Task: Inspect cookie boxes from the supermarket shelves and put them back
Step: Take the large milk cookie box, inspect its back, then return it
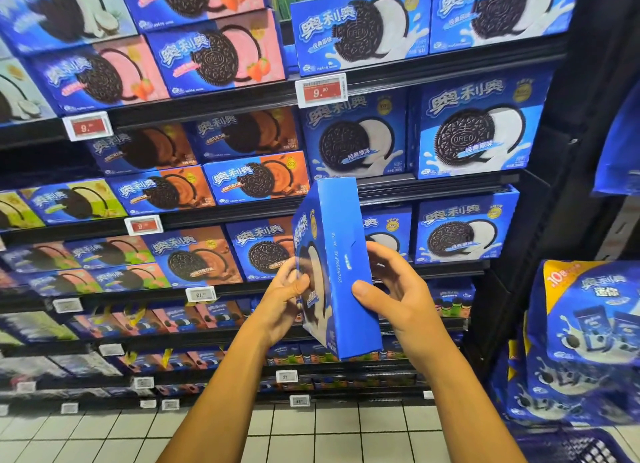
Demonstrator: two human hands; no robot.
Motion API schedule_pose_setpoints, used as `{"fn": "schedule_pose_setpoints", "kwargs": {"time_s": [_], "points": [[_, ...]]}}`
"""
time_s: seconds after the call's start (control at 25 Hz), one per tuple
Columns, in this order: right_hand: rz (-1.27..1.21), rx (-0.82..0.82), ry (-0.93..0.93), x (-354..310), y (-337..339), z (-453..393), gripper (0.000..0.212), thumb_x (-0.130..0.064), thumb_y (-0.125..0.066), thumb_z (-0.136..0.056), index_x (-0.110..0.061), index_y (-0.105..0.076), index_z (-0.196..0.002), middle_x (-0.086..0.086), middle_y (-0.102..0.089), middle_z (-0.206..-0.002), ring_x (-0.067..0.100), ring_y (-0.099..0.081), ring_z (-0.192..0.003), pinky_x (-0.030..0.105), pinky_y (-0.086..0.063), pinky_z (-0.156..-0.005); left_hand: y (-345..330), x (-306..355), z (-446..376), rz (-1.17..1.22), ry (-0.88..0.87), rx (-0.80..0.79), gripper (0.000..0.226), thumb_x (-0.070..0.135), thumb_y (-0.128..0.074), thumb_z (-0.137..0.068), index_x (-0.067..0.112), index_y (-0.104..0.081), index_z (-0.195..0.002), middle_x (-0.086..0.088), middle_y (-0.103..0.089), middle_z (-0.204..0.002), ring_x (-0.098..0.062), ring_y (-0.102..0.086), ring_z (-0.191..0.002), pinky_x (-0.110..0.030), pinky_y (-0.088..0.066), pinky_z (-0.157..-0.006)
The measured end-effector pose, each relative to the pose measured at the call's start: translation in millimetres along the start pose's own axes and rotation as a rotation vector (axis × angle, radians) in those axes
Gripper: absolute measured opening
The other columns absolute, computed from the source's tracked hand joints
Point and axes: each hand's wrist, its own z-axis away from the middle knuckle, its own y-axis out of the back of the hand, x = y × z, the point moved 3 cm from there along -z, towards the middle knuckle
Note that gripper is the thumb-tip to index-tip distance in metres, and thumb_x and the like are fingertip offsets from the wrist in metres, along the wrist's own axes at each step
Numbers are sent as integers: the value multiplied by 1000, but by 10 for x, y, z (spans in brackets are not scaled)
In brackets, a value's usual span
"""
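Observation:
I hold a blue cookie box (341, 254) upright in front of the shelves, turned so its narrow side with a printed date code faces me. My left hand (282, 299) grips the box's printed front face on the left. My right hand (391, 289) holds the right side, thumb pressed on the narrow face and fingers curled behind. Directly behind the box, a shelf slot shows a partly hidden box of the same kind (384, 234).
Black shelves (415, 71) carry rows of blue cookie boxes: pink ones (214, 57) upper left, brown ones (256, 182) in the middle, white-cream ones (474, 133) at right. Price tags (320, 90) line the shelf edges. Large blue bags (585, 327) hang at right above a basket (571, 445). White tiled floor lies below.

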Motion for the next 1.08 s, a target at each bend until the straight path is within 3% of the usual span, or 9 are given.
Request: {"fn": "schedule_pose_setpoints", "kwargs": {"time_s": [0.28, 0.36, 0.52, 0.56, 0.64, 0.76, 0.88, 0.96, 1.08], "points": [[-16, -10, 9, -29, -5, 21, 44, -43, -79, -73, -49, -66, -115, -14, -69, -120, 9, -64, -115, 24, -57, -79, -7, -4, 23, -17, 20, -6, 77, 49, -94, -51, 18, -59, -113, -2, -72, -109, -14, -70, -86, -26, -56, -66], [-24, 11, -6, -28, 37, 21, 53, -52, -82, -70, -49, -64, -119, -13, -67, -122, 13, -63, -118, 27, -58, -80, 4, -6, 44, -68, 52, 20, 72, 53, -93, -51, 20, -63, -108, 0, -73, -108, -14, -71, -86, -24, -55, -65], [-179, 174, -91, 36, 232, -20, 66, -39, -75, -79, -42, -48, -140, -9, -69, -125, 17, -67, -115, 37, -61, -85, 45, 106, 84, -206, 178, 142, 60, 50, -77, -70, 18, -66, -119, -1, -76, -105, -10, -73, -79, -19, -54, -59], [-239, 219, -101, 39, 300, -26, 65, -37, -69, -81, -40, -47, -142, -10, -70, -125, 17, -66, -116, 37, -59, -88, 74, 152, 84, -230, 195, 150, 51, 49, -70, -79, 17, -67, -118, 0, -77, -103, -10, -73, -80, -20, -56, -61], [-363, 294, -123, 25, 443, -41, 56, -36, -58, -88, -34, -48, -143, -10, -68, -129, 16, -65, -119, 35, -58, -91, 123, 260, 93, -197, 206, 161, 35, 44, -65, -87, 21, -73, -111, -5, -75, -110, -20, -73, -95, -35, -60, -81], [-498, 381, -175, 13, 581, -32, 39, -36, -50, -100, -26, -59, -136, -2, -70, -127, 18, -69, -112, 35, -62, -82, 66, 471, 165, -35, 128, 139, 28, 42, -65, -82, 26, -78, -102, -2, -75, -111, -17, -73, -95, -33, -61, -76], [-583, 488, -200, 23, 599, -18, 30, -33, -53, -100, -21, -81, -103, 4, -78, -104, 18, -76, -86, 31, -62, -61, -78, 614, 177, -21, 51, 120, 31, 44, -54, -93, 29, -79, -102, 0, -75, -113, -12, -72, -99, -27, -59, -75], [-609, 502, -193, 28, 577, -29, 33, -29, -52, -102, -20, -83, -91, 8, -78, -103, 21, -76, -86, 32, -61, -63, -197, 660, 166, -74, 14, 151, 33, 44, -48, -100, 40, -79, -91, 3, -75, -110, -10, -72, -97, -25, -58, -73], [-623, 503, -188, 40, 560, -17, 32, -24, -53, -101, -19, -83, -91, 11, -77, -106, 23, -75, -89, 35, -62, -67, -338, 660, 145, -119, -14, 172, 49, 42, -42, -104, 59, -72, -70, 10, -77, -101, -5, -73, -88, -29, -54, -77]]}}
